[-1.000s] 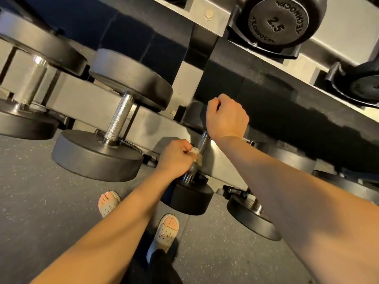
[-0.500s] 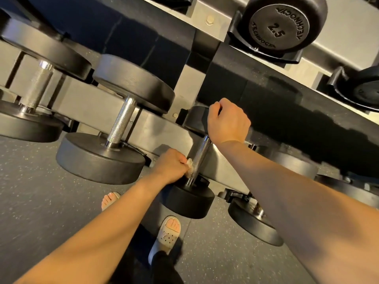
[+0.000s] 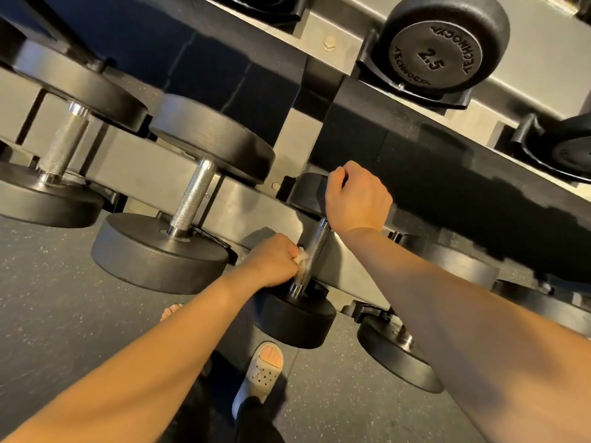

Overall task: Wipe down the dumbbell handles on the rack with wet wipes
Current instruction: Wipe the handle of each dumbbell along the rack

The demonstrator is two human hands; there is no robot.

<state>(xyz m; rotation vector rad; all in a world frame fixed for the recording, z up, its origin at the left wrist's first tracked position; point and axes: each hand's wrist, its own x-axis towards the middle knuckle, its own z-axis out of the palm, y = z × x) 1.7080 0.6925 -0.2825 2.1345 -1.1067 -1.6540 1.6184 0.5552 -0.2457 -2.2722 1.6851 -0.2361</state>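
From the head camera, looking down along both bare forearms: the dumbbell [image 3: 295, 318] being cleaned sits on the lower tier of the rack [image 3: 262, 209], near the middle of the scene, its steel handle [image 3: 317, 246] slanting from the near black head up to the far one. The left hand [image 3: 271, 260] comes in from the near left with its fingers curled tight around a small bunched wet wipe [image 3: 300, 259] and presses it against the left side of the handle, low down, close to the near head. The right hand [image 3: 358, 199] reaches further in; its fingers are hooked over the far head of the same dumbbell, gripping it, though the fingertips are hidden behind the rubber.

To the left, a larger neighbouring dumbbell [image 3: 192, 193] rests on the same tier, its knurled handle bare and untouched. On the upper tier, far right, a small dumbbell marked 2.5 [image 3: 444, 49] lies in its cradle, end face toward us. Below the arms there is dark speckled floor [image 3: 64, 298] and one pale perforated slipper [image 3: 262, 375] with toes showing.
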